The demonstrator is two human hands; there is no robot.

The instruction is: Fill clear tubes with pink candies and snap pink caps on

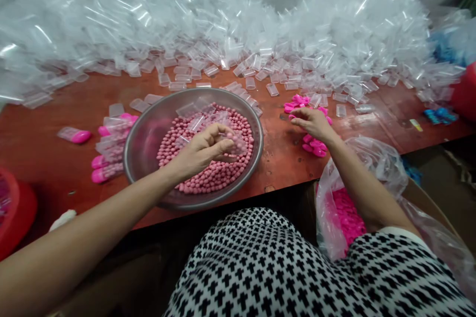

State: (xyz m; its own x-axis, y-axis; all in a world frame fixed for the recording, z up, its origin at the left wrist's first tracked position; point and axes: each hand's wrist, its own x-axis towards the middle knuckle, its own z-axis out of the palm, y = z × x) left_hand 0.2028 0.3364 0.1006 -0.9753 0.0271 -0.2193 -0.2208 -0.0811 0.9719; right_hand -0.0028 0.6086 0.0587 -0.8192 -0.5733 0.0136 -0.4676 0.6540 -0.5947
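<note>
Over a metal bowl (128, 158) my left hand (203, 151) is closed around a clear plastic tube (238, 144) with some pink beads inside. Below it, many round pink beads (201, 181) fill the bowl's bottom, and a few empty clear tubes (196, 123) lie on top of them. My right hand (314, 123) is to the right of the bowl, at a small pile of bright pink plastic caps (315, 146). Its thumb and fingertips pinch a pink cap (292, 117), mostly covered by the fingers.
Clear tubes (223, 25) are heaped along the table's back. Capped tubes with beads (107, 171) lie left of the bowl, one capped tube (74, 134) apart. A red tub (22, 208) stands at left. A plastic bag (327, 208) of pink caps sits below the edge; blue pieces (441, 116) lie right.
</note>
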